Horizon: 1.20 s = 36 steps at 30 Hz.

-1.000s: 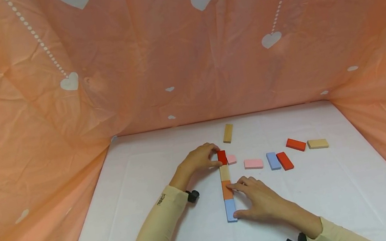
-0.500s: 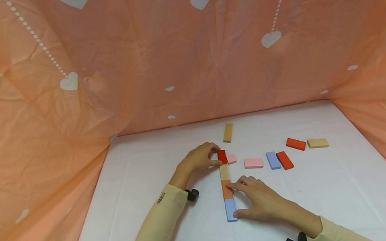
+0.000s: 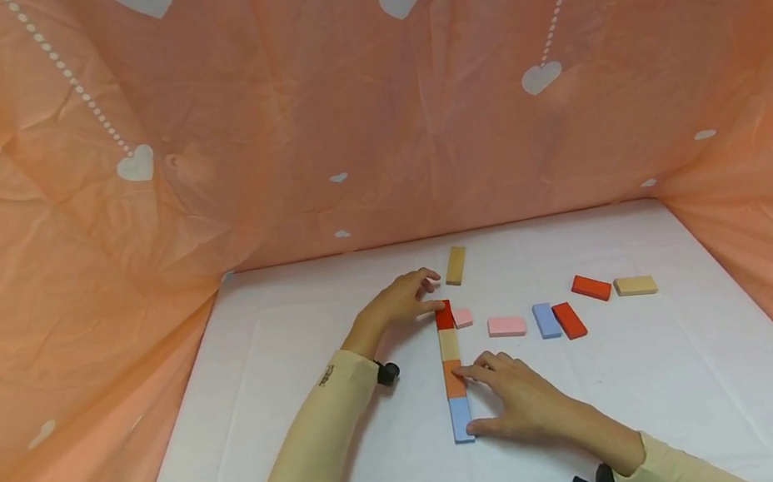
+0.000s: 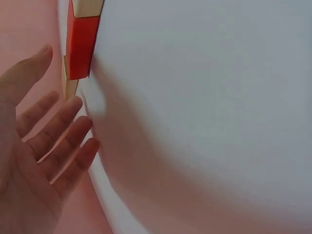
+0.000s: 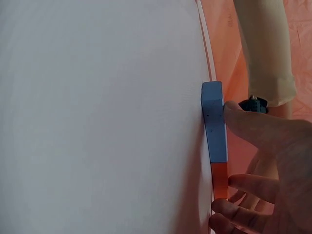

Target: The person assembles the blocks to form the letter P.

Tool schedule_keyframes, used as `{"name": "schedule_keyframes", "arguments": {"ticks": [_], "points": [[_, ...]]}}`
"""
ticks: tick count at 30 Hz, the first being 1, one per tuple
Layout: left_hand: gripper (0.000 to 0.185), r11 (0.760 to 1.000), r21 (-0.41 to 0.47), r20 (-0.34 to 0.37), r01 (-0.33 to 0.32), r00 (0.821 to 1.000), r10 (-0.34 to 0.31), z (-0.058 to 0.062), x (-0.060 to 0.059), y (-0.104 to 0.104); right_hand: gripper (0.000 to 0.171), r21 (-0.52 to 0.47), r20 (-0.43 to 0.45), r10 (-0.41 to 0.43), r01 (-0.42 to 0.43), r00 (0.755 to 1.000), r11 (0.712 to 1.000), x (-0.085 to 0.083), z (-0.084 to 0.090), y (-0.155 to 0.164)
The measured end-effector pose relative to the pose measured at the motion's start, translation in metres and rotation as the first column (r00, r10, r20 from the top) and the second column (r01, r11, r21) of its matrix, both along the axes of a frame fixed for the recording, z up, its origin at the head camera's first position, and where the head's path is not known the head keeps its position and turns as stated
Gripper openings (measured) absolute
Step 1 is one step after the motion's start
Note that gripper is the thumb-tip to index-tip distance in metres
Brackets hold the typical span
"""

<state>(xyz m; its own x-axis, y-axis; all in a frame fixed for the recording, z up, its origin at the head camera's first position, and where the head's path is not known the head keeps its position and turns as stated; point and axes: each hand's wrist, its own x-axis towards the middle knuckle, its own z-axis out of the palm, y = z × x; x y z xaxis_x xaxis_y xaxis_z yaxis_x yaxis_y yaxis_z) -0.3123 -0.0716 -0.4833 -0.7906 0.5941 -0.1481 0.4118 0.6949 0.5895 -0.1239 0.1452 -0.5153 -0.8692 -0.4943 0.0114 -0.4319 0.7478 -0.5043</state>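
Note:
Four-colour row of wooden blocks lies end to end in the head view: a red block at the far end, then a natural wood block, an orange block and a blue block nearest me. My left hand is by the far end, fingers spread and holding nothing; its thumb overlaps the red block there, while the left wrist view shows a gap. On the row's right side, my right hand touches the blue block with its thumb and the orange block with its index finger.
Right of the row lie two pink blocks, one close beside it and another farther off. Beyond are a blue block, red blocks and a wood block. Another wood block lies behind the row.
My left hand has lifted off the red block's sides and moved slightly away from me, its fingers opening. The right hand and the blocks have stayed in place.

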Motion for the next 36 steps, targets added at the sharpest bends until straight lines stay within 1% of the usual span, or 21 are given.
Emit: {"name": "schedule_keyframes", "arguments": {"ticks": [4, 8, 15, 21, 26, 31, 36], "points": [[0.061, 1.000, 0.003, -0.006, -0.001, 1.000, 0.001, -0.002, -0.010, 0.006, 0.082, -0.005, 0.013, -0.001, 0.001, 1.000, 1.000, 0.000, -0.001, 0.000], [0.067, 1.000, 0.009, 0.013, -0.025, 1.000, 0.025, -0.004, -0.019, 0.010, 0.083, -0.004, 0.029, -0.001, 0.001, 1.000, 1.000, 0.000, 0.000, 0.000], [0.074, 0.999, 0.017, 0.021, -0.030, 0.999, 0.030, -0.003, -0.028, 0.016, 0.083, -0.006, 0.034, 0.002, -0.002, 0.999, 1.000, 0.000, 0.000, -0.001], [0.081, 0.998, 0.001, 0.049, -0.058, 0.997, 0.058, 0.004, -0.031, 0.023, 0.082, -0.004, 0.032, 0.001, 0.000, 1.000, 1.000, -0.001, 0.000, -0.001], [0.085, 0.997, -0.034, 0.051, -0.067, 0.996, 0.068, 0.010, -0.033, 0.030, 0.082, -0.008, 0.030, -0.002, 0.002, 1.000, 1.000, 0.001, 0.002, -0.001], [0.088, 0.995, -0.084, 0.036, -0.060, 0.997, 0.063, 0.015, -0.035, 0.036, 0.082, -0.016, 0.028, -0.008, 0.008, 1.000, 1.000, 0.002, 0.004, -0.001], [0.088, 0.990, -0.131, -0.001, -0.061, 0.998, 0.062, 0.017, -0.032, 0.040, 0.082, -0.007, 0.045, -0.010, 0.011, 0.999, 1.000, 0.003, 0.003, -0.001]]}}
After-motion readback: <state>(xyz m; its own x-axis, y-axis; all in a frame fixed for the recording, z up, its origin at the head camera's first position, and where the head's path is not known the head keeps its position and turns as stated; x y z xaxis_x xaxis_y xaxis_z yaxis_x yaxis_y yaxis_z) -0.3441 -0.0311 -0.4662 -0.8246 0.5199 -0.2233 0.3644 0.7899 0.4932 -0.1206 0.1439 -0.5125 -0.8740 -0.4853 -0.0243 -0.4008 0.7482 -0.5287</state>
